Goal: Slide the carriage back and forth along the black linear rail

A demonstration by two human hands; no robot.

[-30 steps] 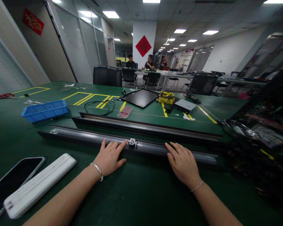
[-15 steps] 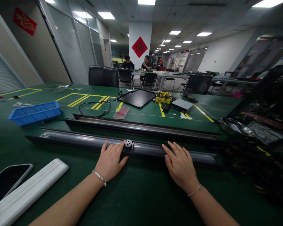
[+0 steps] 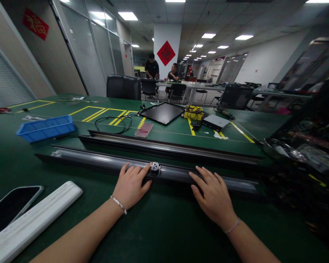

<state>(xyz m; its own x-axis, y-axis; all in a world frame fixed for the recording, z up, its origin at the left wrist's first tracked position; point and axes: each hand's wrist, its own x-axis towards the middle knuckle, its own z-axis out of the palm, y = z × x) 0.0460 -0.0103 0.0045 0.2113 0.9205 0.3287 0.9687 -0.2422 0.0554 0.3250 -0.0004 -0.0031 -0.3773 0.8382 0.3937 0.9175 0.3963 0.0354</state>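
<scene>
A long dark metal channel [image 3: 98, 159] with a shiny inside lies across the green table in front of me. Over its middle my left hand [image 3: 132, 188] rests with fingers apart, the index fingertip touching a small grey block [image 3: 155, 168] seated in the channel. The thumb points along the front edge. Farther right, my right hand [image 3: 214, 197] lies with spread fingers, its tips on the same channel. Nothing is gripped in either hand. Just behind runs a second, similar channel [image 3: 167, 144], touched by neither hand.
A blue bin [image 3: 46, 129] stands at the left. Near me lie a phone [image 3: 13, 202] and a long white bar [image 3: 38, 219]. Behind the channels are a black panel [image 3: 163, 113], a yellow item with cables [image 3: 194, 112] and a grey box [image 3: 216, 122]. Dark clutter [image 3: 293, 197] fills the right.
The view has shifted slightly, so the table appears a little farther right. Both hands keep their places on the channel. In the background, one seated person is now standing.
</scene>
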